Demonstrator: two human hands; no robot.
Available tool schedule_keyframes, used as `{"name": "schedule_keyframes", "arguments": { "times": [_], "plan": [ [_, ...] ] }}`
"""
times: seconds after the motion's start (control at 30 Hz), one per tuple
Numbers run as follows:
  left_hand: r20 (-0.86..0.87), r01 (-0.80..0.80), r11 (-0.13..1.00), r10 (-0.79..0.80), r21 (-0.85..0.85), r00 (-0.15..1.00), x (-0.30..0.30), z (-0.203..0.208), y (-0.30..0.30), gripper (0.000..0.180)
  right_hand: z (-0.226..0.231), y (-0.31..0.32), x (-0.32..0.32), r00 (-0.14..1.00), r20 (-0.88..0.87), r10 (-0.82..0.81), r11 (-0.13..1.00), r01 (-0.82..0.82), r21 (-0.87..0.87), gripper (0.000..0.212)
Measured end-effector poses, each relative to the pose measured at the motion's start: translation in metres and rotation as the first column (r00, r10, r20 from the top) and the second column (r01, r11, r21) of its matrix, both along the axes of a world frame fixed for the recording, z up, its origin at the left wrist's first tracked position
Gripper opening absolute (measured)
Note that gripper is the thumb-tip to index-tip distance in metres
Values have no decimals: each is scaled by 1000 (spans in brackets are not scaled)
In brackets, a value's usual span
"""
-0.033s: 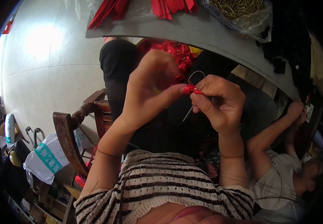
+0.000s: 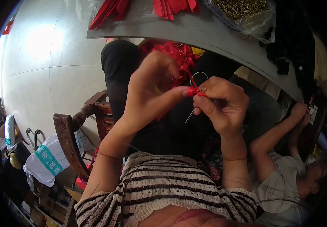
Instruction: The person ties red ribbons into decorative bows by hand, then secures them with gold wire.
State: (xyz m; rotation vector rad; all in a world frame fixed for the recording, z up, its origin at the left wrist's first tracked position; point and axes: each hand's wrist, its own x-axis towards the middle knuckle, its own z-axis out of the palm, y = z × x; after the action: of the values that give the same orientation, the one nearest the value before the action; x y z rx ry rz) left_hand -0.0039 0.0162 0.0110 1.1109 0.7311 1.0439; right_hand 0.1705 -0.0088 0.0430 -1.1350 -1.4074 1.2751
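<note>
Over my lap, my right hand (image 2: 224,100) pinches a small folded piece of red ribbon (image 2: 191,91) between thumb and index finger. A thin metal tool with a wire loop at its upper end (image 2: 199,73) passes through the same grip, and its straight shaft slants out below the fingers. The thumb of my left hand (image 2: 148,89) presses the ribbon's left end, its other fingers curled above. A narrow red strand rises from the fold toward those fingers. A bit of gold shows at the fold, too small to make out.
Red ribbon pieces (image 2: 171,51) fill a container between my knees. On the grey table (image 2: 141,28) lie red strip bundles (image 2: 110,13) and a plastic bag of gold ties (image 2: 241,9). A wooden chair (image 2: 71,143) stands at left. At right, another person's arm (image 2: 273,138) reaches the table.
A narrow red strand now stretches up from the fold toward my left fingers. The metal loop has turned slightly; both hands keep nearly the same place.
</note>
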Motion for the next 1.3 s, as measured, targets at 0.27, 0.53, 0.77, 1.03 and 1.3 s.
{"name": "schedule_keyframes", "arguments": {
  "times": [0.27,0.53,0.77,1.03,1.3],
  "plan": [
    [-255,-57,954,136,295,957,-2,-1,-1,12,-5,6,0,909,377,-177,897,-9,442,11],
    [-185,-163,945,220,283,958,2,8,4,19,-13,-4,2,973,-112,-201,975,210,75,10],
    [-176,52,982,-20,180,984,-6,3,-1,20,-15,13,11,977,195,87,972,-126,197,33],
    [7,128,991,-128,-42,992,-5,-8,-4,15,-22,21,8,989,130,65,976,-91,199,17],
    [343,270,953,-210,-136,915,-7,-8,-4,12,-39,18,0,974,-219,-50,940,-28,-340,10]
  ]
}}
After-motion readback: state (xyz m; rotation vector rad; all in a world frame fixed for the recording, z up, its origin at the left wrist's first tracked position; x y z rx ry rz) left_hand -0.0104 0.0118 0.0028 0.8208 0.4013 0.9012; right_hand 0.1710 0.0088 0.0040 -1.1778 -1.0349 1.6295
